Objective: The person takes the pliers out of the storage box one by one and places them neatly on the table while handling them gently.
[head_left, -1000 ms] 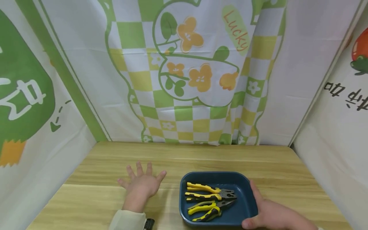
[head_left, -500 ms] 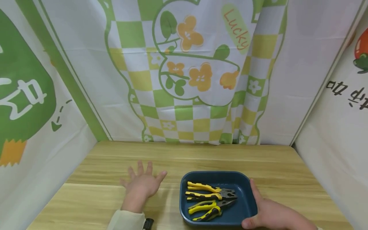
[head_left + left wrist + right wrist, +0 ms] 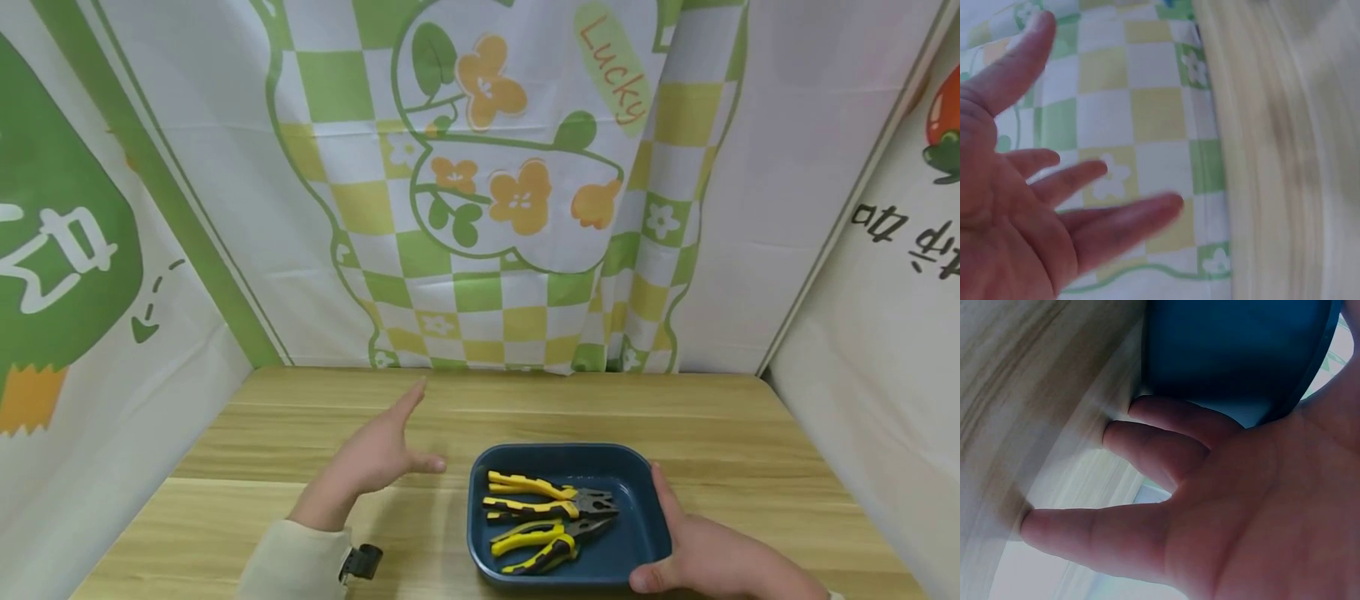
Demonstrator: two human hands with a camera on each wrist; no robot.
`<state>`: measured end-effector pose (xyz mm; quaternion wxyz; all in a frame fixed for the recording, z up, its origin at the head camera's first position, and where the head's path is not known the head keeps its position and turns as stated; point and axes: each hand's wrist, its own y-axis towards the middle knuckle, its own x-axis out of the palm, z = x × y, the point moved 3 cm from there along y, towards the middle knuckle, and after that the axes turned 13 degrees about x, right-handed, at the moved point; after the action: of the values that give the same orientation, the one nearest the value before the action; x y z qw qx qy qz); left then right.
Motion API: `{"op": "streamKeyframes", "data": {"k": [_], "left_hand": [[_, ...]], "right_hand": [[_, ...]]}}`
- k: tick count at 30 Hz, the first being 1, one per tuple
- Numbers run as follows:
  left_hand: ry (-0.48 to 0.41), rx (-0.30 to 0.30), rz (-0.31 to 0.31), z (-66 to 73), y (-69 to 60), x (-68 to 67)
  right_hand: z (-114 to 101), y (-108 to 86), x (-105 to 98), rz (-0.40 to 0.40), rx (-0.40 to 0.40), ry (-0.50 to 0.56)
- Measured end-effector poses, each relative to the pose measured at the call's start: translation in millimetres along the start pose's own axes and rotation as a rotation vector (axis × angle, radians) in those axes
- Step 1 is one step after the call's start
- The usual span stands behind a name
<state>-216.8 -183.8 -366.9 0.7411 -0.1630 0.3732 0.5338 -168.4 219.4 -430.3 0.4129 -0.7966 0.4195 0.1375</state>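
In the head view, a dark blue tray holds several yellow-and-black pliers, handles left, jaws right. My right hand rests at the tray's right end, a finger along the outer wall and the thumb at the near right corner. In the right wrist view, straight fingers of this hand touch the wooden surface beside the blue tray wall. My left hand is left of the tray and holds nothing, its thumb spread from the fingers. The left wrist view shows the hand with fingers extended.
The wooden table meets a green-and-yellow checkered curtain at its back edge. White printed fabric stands along the left and right sides. A black band is at the left sleeve.
My left hand has turned from palm down with fingers fanned to an edge-on pose, thumb pointing right. The right hand, tray and pliers have stayed in place.
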Motion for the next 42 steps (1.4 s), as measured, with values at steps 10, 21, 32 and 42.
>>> {"op": "streamKeyframes", "data": {"k": [10, 21, 32, 42], "left_hand": [[-0.440, 0.112, -0.183, 24.3, 11.3, -5.4], [-0.693, 0.060, -0.380, 36.5, 19.1, 2.5], [-0.569, 0.004, -0.471, 44.7, 24.2, 22.1], [-0.652, -0.134, -0.579, 53.8, 29.1, 51.6]], "right_hand": [[1.0, 0.9, -0.8, -0.008, -0.020, -0.001], [3.3, 3.5, -0.4, -0.011, -0.029, 0.003], [0.5, 1.5, 1.1, 0.038, 0.016, -0.021], [-0.9, 0.5, 1.4, 0.075, 0.021, -0.039]]}}
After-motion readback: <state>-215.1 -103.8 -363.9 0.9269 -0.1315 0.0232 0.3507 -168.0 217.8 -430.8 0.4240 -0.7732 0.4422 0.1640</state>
